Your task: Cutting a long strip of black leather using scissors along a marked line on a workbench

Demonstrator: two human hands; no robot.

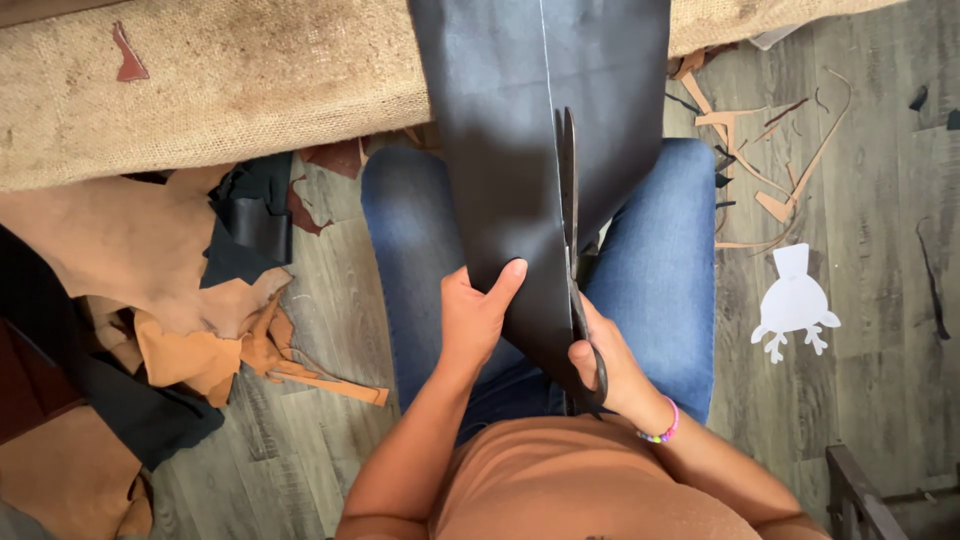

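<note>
**Scissors partway up a sheet of black leather**

The black leather sheet [520, 150] hangs from the burlap-covered table [220, 90] at the far side down over the person's jeans [650, 270]. The left hand [475, 315] pinches its near left edge, thumb on top. The right hand [610, 365] grips the handles of the scissors [570, 210], blades pointing away along a pale line. Tan leather scraps [190, 340] lie left; a white paper template [795, 300] lies right on the floor.
</note>
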